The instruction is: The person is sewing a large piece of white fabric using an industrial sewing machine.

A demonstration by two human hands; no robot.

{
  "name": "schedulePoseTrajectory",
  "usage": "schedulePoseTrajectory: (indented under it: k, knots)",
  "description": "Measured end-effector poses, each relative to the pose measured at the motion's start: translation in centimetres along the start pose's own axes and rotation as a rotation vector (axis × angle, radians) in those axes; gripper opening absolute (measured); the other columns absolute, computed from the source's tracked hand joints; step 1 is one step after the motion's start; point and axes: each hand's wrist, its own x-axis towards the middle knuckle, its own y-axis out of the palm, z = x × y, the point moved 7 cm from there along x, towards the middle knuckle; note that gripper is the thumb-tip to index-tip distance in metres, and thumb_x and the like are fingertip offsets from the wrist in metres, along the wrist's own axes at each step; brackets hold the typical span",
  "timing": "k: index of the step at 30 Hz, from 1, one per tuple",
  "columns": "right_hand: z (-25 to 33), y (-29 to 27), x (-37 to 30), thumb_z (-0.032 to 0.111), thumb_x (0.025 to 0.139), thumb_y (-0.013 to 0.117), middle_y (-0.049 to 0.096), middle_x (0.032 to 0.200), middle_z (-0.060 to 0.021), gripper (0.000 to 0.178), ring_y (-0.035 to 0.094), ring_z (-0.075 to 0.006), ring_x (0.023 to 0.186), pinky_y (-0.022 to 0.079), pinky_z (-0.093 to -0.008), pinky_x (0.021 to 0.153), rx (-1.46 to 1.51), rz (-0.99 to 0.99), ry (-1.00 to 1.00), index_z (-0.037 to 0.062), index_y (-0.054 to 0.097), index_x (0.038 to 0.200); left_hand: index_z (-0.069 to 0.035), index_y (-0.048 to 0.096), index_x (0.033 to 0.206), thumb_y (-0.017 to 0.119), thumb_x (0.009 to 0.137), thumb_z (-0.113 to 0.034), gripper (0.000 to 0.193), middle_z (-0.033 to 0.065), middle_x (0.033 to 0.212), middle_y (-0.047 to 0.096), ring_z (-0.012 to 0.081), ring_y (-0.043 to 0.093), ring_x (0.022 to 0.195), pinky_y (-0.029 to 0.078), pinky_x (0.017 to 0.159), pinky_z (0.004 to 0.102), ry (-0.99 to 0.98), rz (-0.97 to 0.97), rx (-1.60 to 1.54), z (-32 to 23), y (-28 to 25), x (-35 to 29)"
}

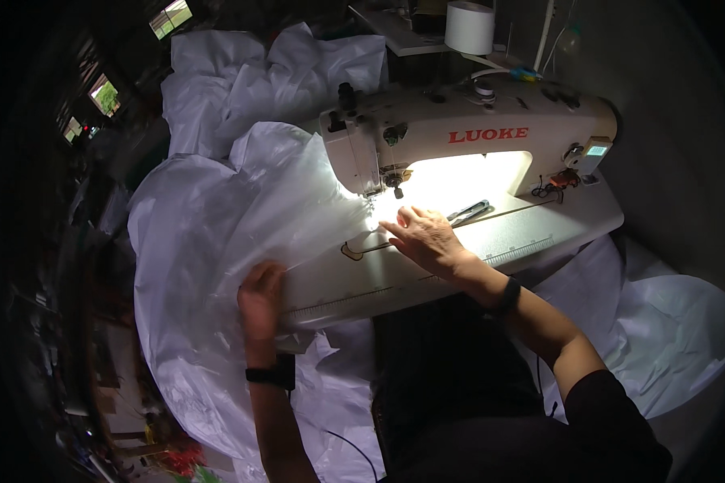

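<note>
Sheeting [193, 233], white, thin and crumpled, lies over the left part of the bench [338, 294], hanging off its near edge and bunched up on the far side, with one corner drawn to a point just by the foot [370, 204] of the sewing machine [491, 113]. The left hand [262, 296] is at the near edge of the sheeting, fingers curled; the right hand [427, 240] is beside the foot, its fingertips bent toward that corner. With glare by the foot and blur on the left hand, I cannot tell whether either grip is clamped on the sheeting or only rests there. Snips [470, 212] lie on the bench just behind the right hand, and a cone of white thread [470, 28] stands at the back. The step in hand looks like setting the edge at the foot for a seam. The next move seems to call for the right hand to guide that edge straight, fingers clear of the foot, while the left hand carries the loose bulk so it does not drag
</note>
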Motion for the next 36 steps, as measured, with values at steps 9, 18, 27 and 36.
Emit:
schedulePoseTrajectory:
  k: [9,18,27,36]
  knots:
    - [-1.1,1.6,0.5,0.025,0.094,0.055,0.058,0.094,-0.0079,0.017,0.062,-0.0253,0.084,0.051,-0.0393,0.067,0.107,0.058,0.154,0.0196,0.059,0.109,-0.007,0.069,0.09,0.065,0.078,0.0,0.015,0.0121,0.094,0.069,0.0303,0.066,0.088,0.054,0.079,0.0371,0.0,0.099,0.114,3.9,3.0,2.7]
    - [-1.8,3.4,0.8,0.029,0.099,0.047,0.063,0.102,-0.012,0.021,0.065,-0.0306,0.077,0.053,-0.0439,0.064,0.112,0.144,0.267,0.0192,0.056,0.116,-0.008,0.069,0.098,0.062,0.079,0.002,0.023,0.0123,0.105,0.068,0.0294,0.064,0.099,0.052,0.087,0.0349,0.018,0.063,0.15,4.7,3.5,1.9]
    - [-1.9,4.6,0.4,0.031,0.098,0.048,0.069,0.104,-0.0079,0.027,0.068,-0.0235,0.072,0.05,-0.038,0.06,-0.131,0.088,0.233,0.0247,0.056,0.124,-0.007,0.068,0.103,0.057,0.082,0.0,0.025,0.0113,0.108,0.066,0.0283,0.063,0.104,0.051,0.092,0.0349,0.026,0.019,0.286,3.8,2.9,0.9]
    - [-2.7,5.9,0.9,0.027,0.096,0.05,0.069,0.092,-0.0068,0.027,0.068,-0.0207,0.067,0.051,-0.0366,0.055,-0.039,0.136,0.295,0.0245,0.061,0.122,-0.007,0.066,0.109,0.06,0.081,0.001,0.029,0.0135,0.117,0.062,0.0301,0.059,0.111,0.049,0.095,0.0365,-0.08,0.142,0.272,2.3,2.7,1.1]
